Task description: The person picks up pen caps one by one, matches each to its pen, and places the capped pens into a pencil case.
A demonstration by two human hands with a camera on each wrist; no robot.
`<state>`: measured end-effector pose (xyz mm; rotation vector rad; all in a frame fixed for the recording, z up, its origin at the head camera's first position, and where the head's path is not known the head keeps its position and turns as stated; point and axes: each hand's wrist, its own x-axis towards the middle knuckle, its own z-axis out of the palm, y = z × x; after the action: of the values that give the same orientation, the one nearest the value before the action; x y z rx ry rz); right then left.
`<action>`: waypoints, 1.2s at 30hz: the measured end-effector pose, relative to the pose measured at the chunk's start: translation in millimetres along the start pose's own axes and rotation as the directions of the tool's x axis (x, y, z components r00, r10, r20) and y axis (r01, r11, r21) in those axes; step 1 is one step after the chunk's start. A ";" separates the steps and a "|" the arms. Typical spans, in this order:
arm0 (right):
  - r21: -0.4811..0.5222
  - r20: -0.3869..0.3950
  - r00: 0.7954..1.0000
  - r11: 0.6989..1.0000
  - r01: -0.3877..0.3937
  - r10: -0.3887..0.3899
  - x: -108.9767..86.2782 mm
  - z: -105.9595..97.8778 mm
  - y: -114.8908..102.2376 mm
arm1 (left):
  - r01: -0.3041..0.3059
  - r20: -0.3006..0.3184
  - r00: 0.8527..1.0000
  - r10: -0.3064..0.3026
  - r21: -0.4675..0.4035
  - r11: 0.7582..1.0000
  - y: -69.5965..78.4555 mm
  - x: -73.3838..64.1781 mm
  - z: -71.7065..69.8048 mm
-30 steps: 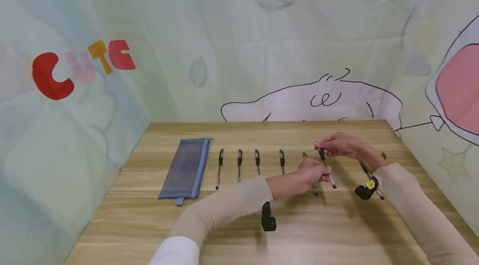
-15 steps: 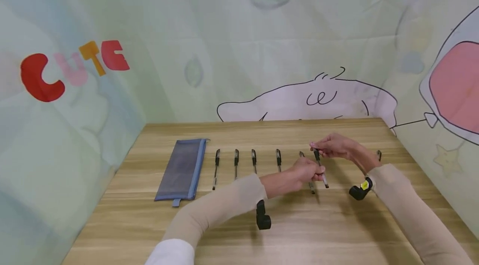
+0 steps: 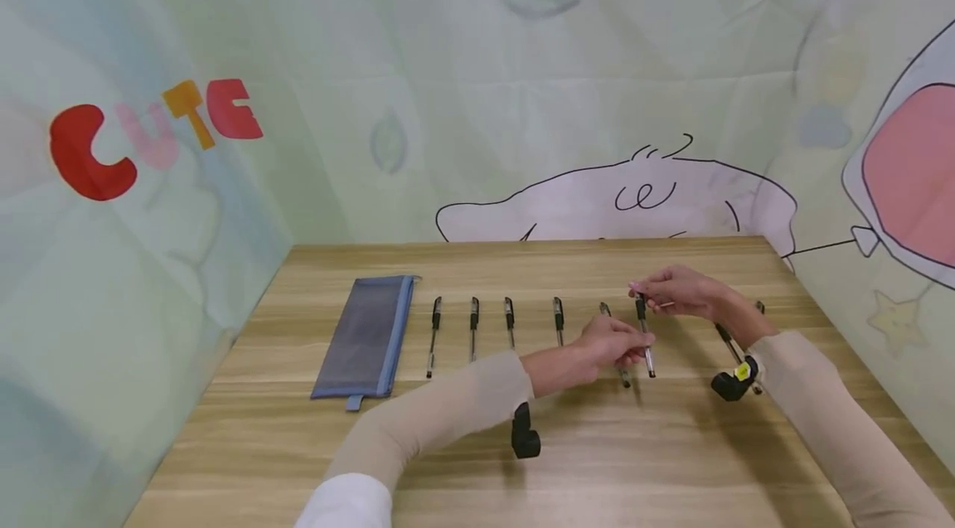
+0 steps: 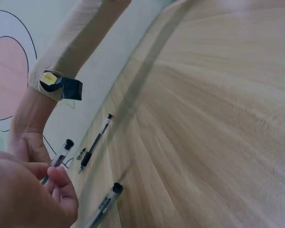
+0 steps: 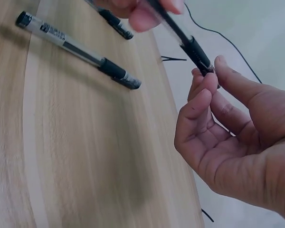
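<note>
Pen [image 3: 644, 322] is raised above worktop [image 3: 597, 470], 4 o'clock in head view. Left hand [image 3: 610, 339], fingers curled, pinches its barrel; right hand [image 3: 681, 293] pinches its black-grip end.

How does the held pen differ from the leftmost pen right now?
The held pen is off the table, while the leftmost pen lies on it.
The held pen is pinched by both the left hand and right hand; the leftmost pen is untouched.
Fingers partly cover the held pen; the leftmost pen shows whole.
Both are slim, with black grips.
</note>
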<state>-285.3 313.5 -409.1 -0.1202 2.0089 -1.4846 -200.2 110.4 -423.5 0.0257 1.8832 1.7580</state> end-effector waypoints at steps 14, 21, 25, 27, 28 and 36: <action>-0.056 -0.001 0.997 0.995 0.077 -0.077 -3.0 -10.3 13.5 | -0.026 -0.079 0.997 0.024 -0.021 0.999 -6.4 14.7 7.1; -0.164 -0.069 0.989 0.979 0.117 -0.130 -12.1 -28.2 20.4 | -0.031 -0.144 0.989 0.039 0.057 0.998 -2.8 21.1 20.8; -0.153 -0.083 0.987 0.980 0.125 -0.139 -18.8 -38.7 24.8 | -0.021 -0.187 0.981 0.049 0.145 0.989 -2.6 26.7 26.6; -0.132 -0.085 0.986 0.983 0.129 -0.141 -22.2 -41.8 26.9 | -0.017 -0.205 0.977 0.055 0.182 0.983 -3.8 30.3 30.0; -0.117 -0.084 0.987 0.985 0.130 -0.140 -23.5 -43.1 28.1 | -0.012 -0.214 0.975 0.055 0.199 0.980 -4.8 32.2 31.8; -0.090 -0.095 0.991 0.992 0.087 -0.096 -31.5 -49.5 39.2 | 0.009 -0.261 0.962 0.082 0.330 0.944 -16.4 49.1 41.2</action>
<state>-275.3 382.1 -422.2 -0.1803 2.1737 -1.4869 -219.2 164.5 -456.7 -0.0595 2.3757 1.5106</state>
